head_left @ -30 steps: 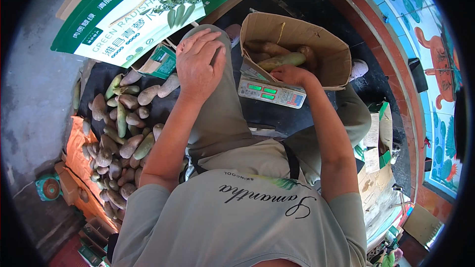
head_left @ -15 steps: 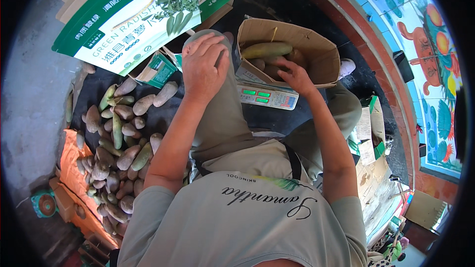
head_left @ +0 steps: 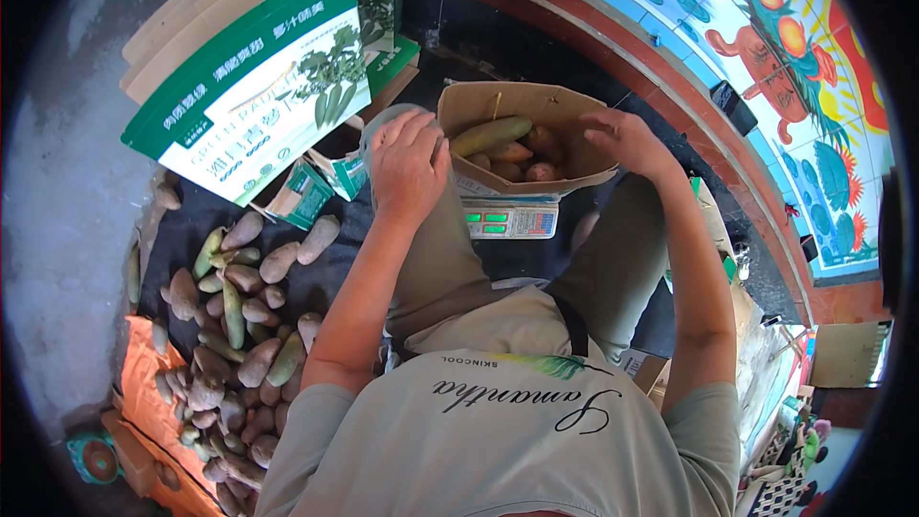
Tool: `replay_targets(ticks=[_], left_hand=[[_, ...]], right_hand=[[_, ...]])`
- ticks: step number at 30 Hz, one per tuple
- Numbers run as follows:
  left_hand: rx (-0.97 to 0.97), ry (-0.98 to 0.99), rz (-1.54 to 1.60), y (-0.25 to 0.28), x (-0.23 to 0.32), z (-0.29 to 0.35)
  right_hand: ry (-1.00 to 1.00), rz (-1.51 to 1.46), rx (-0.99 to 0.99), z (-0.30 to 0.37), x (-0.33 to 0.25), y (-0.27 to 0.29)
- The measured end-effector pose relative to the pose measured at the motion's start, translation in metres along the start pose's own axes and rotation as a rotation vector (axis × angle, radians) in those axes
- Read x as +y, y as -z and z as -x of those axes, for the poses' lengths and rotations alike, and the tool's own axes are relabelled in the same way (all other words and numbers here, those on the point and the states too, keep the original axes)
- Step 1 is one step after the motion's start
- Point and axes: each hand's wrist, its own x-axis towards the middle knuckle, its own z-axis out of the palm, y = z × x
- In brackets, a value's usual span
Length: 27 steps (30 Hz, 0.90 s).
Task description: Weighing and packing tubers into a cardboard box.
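Observation:
My left hand (head_left: 412, 158) lies on my left knee, fingers stretched out and holding nothing. At the right rim of an open cardboard box (head_left: 459, 100), my right hand (head_left: 627, 142) is raised with loosely bent fingers apart and nothing in them. Whether its fingertips touch the cardboard I cannot tell. Inside the box lie a long green radish (head_left: 490, 136) and several brownish-purple roots (head_left: 544, 144). The box stands on a white digital scale (head_left: 512, 220) with green lit displays, between my knees.
A heap of purplish and green roots (head_left: 235, 364) covers the dark cloth on the left, beside an orange sheet (head_left: 144, 373). Green-and-white printed cartons (head_left: 258, 101) stand at the far left. A painted tile wall (head_left: 785, 86) runs along the right.
My right hand has come up off the roots in the box and moved right, to the rim. My left hand stays on my knee. The whole view has shifted slightly.

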Motion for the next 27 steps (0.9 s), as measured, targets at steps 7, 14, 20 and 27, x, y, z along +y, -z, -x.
replay_targets(ticks=[7,14,20,27], left_hand=[[-0.308,-0.101,-0.126,-0.011,0.021,-0.008],[-0.696,-0.138,-0.072,-0.061,0.031,0.002],[-1.027,-0.200,-0.326,-0.112,0.019,0.014],[-1.079,-0.138,-0.314,-0.137,-0.007,0.022]], right_hand=[[0.066,-0.086,0.303,0.009,0.047,0.002],[-0.051,0.059,0.306,-0.024,0.102,-0.038],[-0.006,0.237,0.401,-0.065,0.116,-0.076],[0.012,0.443,0.587,-0.112,0.141,-0.092]])
